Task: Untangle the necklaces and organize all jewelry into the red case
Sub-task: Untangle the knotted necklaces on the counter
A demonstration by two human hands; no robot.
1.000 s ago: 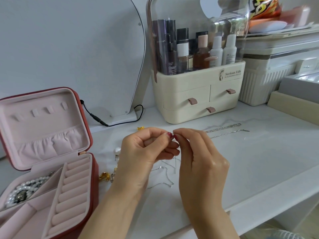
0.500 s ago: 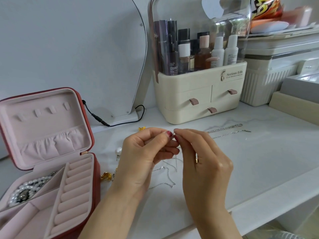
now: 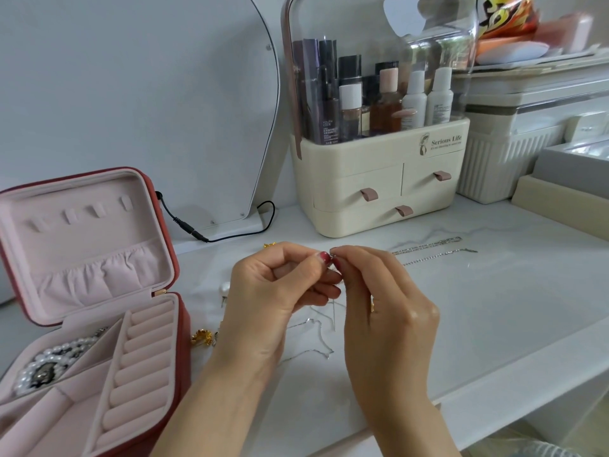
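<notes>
Above the white marble-look tabletop, the left hand and right hand meet fingertip to fingertip, both pinching a thin silver chain necklace that trails down onto the table beneath. The open red jewelry case with pink lining sits at the near left, a white pearl strand inside.

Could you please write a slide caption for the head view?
Both hands pinch a thin silver chain above the table, beside the open red case.

Both hands on thin chain
</notes>
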